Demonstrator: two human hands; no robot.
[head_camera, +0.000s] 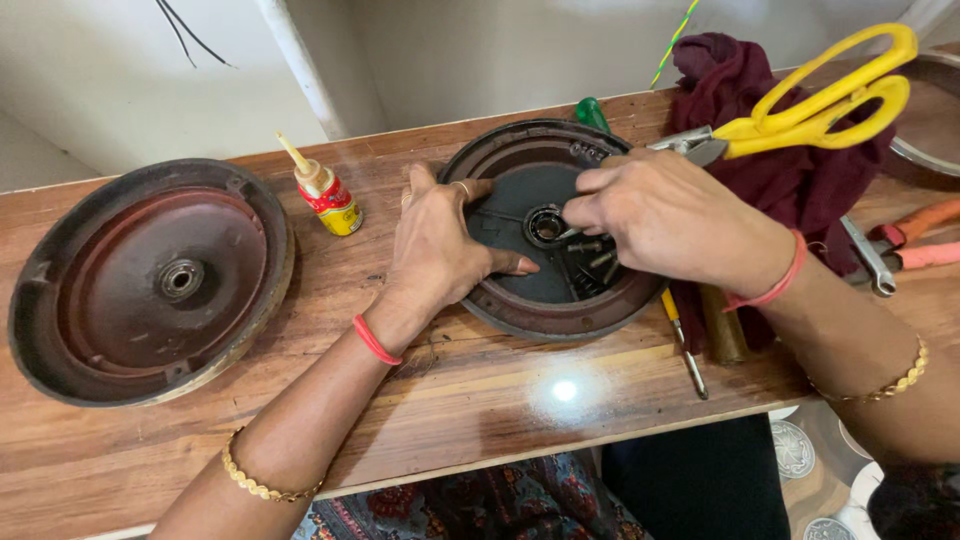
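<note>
A wooden tabletop (480, 400) is standing against a pale wall, with a white pipe (300, 65) running up behind it and a bright light glare shining on the wood near the front edge.

Near the middle a round, rust-brown metal cover (520, 310) is lying dish-side up, with a dark inner plate, a bearing (545, 225) at its centre and several loose screws (597, 258) lying inside it to the right. The left hand (440, 250) is resting flat on the cover's left rim, fingers spread and released, thumb reaching onto the dark plate; it is grasping nothing. The right hand (670, 215) is hovering over the right half of the cover, its fingers pinched together just beside the bearing; whether they are gripping some small part there I cannot tell.

A second, similar cover (150, 280) is lying well apart at the left end of the tabletop. Between the two a small glue bottle (328, 195) is standing tilted. Behind the right hand yellow scissors (810, 105) are lying on a maroon cloth (790, 180). A green handle (590, 112) is peeking out behind the cover, a screwdriver (683, 345) is lying by its right edge, and orange-handled pliers (900, 245) are lying at the far right.
</note>
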